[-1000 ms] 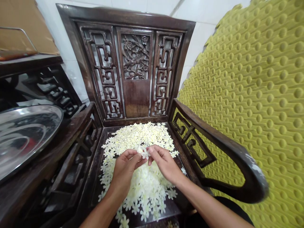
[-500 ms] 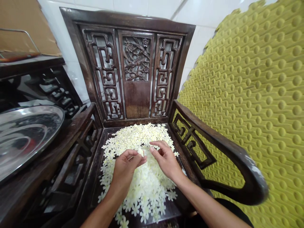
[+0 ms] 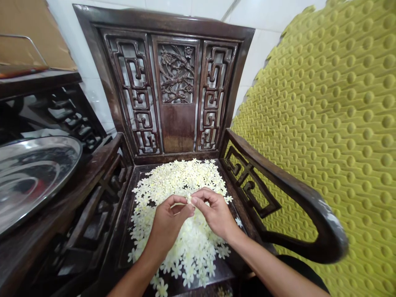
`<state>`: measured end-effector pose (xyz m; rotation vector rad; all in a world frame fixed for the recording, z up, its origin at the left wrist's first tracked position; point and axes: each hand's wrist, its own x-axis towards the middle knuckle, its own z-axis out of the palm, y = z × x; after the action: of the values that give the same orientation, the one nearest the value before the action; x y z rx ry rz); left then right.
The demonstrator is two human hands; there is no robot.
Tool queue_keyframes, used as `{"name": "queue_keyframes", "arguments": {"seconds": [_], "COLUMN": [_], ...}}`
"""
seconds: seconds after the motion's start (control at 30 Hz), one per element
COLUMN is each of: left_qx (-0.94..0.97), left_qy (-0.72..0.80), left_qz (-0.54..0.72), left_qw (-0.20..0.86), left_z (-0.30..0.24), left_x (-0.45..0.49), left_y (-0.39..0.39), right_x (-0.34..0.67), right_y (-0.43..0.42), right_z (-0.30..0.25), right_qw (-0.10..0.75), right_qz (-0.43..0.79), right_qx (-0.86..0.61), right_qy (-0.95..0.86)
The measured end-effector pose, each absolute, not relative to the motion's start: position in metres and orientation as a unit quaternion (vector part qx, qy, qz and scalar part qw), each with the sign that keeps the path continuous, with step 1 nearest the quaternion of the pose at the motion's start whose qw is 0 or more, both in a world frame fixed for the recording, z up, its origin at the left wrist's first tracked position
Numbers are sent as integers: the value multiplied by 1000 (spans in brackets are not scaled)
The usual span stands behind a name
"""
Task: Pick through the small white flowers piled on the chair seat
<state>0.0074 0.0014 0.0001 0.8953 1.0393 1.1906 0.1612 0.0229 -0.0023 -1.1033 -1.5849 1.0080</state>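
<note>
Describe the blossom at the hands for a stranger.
On the seat of the dark carved wooden armchair lies a heap of small white flowers. Over it, the left hand and right hand meet at fingertips. Only the blossom there is lifted off the heap.

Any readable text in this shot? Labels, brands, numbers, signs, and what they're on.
None readable: the carved wooden chair, steel tray, dimpled yellow-green foam mat, brown cardboard and white blossoms show no visible lettering, numbers or logos; the chair back has only fretwork and a carved branch panel.
</note>
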Motion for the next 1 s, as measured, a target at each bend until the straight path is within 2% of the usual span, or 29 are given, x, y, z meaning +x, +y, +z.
{"name": "queue_keyframes", "arguments": {"seconds": [0.37,0.67,1.0], "left_qx": [444,533,534], "left_qy": [475,534,525], "left_qz": [533,512,522], "left_qw": [541,410,407], "left_z": [-3,0,-1], "left_x": [5,3,4], "left_y": [3,0,-1], "right_x": [161,160,158], "right_y": [21,17,15], "right_z": [1,3,3], "right_qw": [458,455,455], "right_qz": [379,355,328], "right_qx": [-459,-460,-462], "right_qy": [-660,-675,-687]}}
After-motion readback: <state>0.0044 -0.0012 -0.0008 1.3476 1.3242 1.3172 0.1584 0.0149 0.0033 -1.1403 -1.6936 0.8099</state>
